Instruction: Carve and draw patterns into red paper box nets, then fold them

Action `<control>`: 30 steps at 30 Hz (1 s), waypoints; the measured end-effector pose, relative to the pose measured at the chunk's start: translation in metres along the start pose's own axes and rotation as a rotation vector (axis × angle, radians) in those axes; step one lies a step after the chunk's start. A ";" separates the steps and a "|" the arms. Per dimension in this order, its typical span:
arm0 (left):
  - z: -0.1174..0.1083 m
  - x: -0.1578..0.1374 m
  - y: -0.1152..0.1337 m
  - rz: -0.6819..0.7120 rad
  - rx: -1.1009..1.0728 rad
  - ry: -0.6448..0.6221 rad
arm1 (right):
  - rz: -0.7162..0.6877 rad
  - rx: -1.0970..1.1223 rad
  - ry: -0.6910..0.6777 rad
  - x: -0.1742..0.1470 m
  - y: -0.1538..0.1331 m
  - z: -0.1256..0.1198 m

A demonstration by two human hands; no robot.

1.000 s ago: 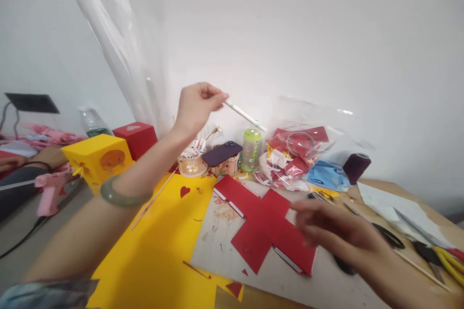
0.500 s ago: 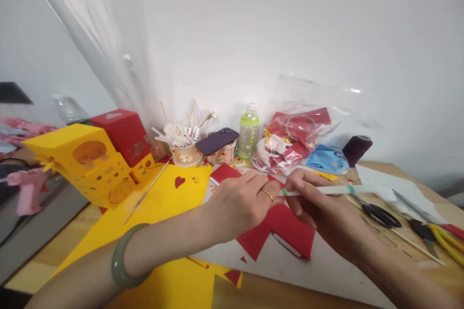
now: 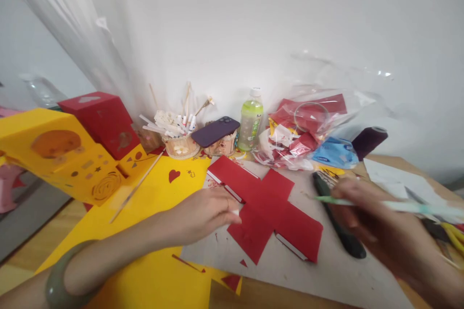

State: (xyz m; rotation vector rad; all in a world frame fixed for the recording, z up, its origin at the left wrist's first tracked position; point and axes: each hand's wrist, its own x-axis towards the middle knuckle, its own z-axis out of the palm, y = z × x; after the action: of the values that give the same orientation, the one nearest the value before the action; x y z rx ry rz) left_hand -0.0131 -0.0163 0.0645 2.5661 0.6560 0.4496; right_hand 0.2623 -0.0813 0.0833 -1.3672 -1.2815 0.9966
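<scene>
A slim white and green pen-shaped tool point(image 3: 398, 205) is in my right hand point(image 3: 357, 205), its thin end pointing left; blur hides the exact kind of tip. My left hand point(image 3: 208, 212), wearing a ring, pinches a small white piece point(image 3: 236, 212) between thumb and fingers, mostly covered. Between the hands a red cross-shaped paper piece point(image 3: 263, 200) lies flat, with white strips along some edges, on a grey board point(image 3: 300, 275). My left fingertips are over its left side. Beside and partly behind my right hand lies a long black object point(image 3: 337, 222).
Yellow paper point(image 3: 170, 265) covers the left, with a thin stick point(image 3: 137, 186) on it. Yellow and red paper boxes point(image 3: 105, 125) stand left. At the wall are a pen basket point(image 3: 181, 147), a phone point(image 3: 216, 130), a bottle point(image 3: 251, 123) and a scrap bag point(image 3: 300, 130). Yellow-handled scissors point(image 3: 453, 236) lie right.
My hands, together on the pen-shaped tool before, are now apart. The right has carried the tool rightward; the left has come down leftward with a small white piece. More of the red paper shows.
</scene>
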 end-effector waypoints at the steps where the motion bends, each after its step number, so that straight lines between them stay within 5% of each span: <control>1: 0.007 -0.004 -0.006 0.066 0.017 -0.035 | 0.037 0.020 -0.043 -0.001 0.009 0.007; 6: 0.049 -0.016 -0.031 0.230 0.273 0.004 | 0.198 -0.030 -0.349 0.005 0.045 0.044; 14: 0.073 -0.007 -0.040 0.267 0.423 0.141 | -0.024 -0.206 -0.292 0.027 0.057 0.044; 30: 0.072 -0.009 -0.043 0.267 0.350 0.143 | -0.025 -0.344 -0.381 0.017 0.064 0.050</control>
State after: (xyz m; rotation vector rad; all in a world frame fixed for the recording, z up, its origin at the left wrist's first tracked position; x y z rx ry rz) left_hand -0.0066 -0.0119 -0.0197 2.9933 0.4736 0.6611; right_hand 0.2277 -0.0564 0.0117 -1.4549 -1.8168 1.0894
